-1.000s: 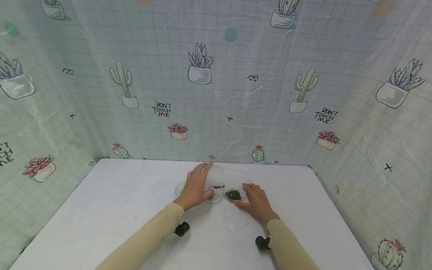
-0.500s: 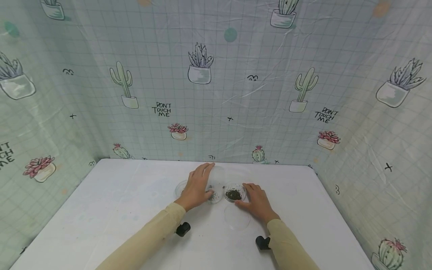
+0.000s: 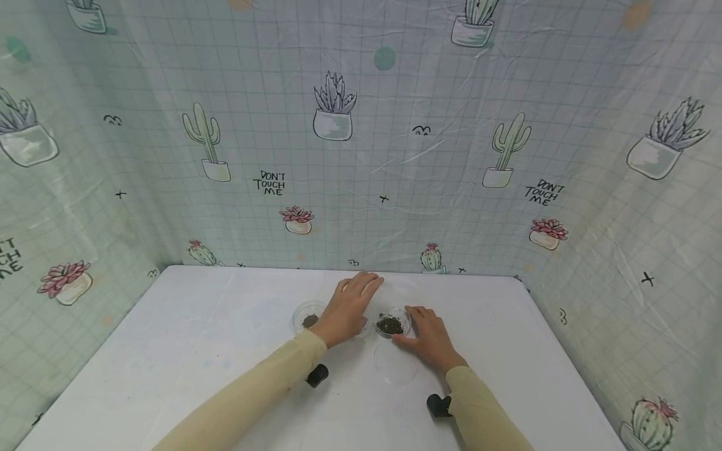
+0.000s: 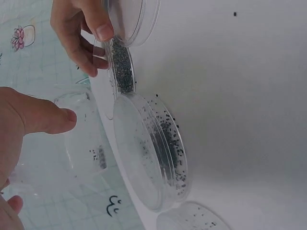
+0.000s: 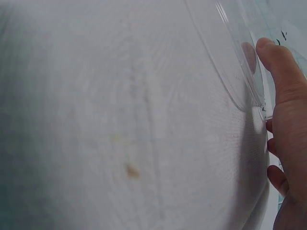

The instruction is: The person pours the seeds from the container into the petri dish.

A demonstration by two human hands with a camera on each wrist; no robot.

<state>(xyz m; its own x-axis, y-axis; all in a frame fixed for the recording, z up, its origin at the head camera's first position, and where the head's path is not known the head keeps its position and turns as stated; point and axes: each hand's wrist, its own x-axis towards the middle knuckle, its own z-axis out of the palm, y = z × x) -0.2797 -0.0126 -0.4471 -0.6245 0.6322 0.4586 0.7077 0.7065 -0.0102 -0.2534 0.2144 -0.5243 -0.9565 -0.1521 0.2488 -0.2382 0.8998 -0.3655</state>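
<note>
My left hand (image 3: pixel 345 313) grips a clear plastic container (image 4: pixel 81 132), its thumb along the near side; a few dark grains lie in one corner of it. The container is faint in the head view, beside the right-hand petri dish (image 3: pixel 390 322), which holds dark green-black grains. My right hand (image 3: pixel 430 338) holds that dish by its rim, thumb at the near side and fingers at the far side. Another petri dish (image 4: pixel 151 148) with dark grains stands below the left hand, mostly hidden in the head view.
A third petri dish (image 3: pixel 309 318) with a small heap of dark grains lies to the left. Nearer me, an empty clear lid (image 3: pixel 396 362) lies on the white table (image 3: pixel 237 313). A patterned curtain (image 3: pixel 383 156) rises behind the table.
My left hand has moved right with the clear container, toward the right-hand dish, uncovering the left dish. Grains inside the container have shifted. The right hand has stayed in place.
</note>
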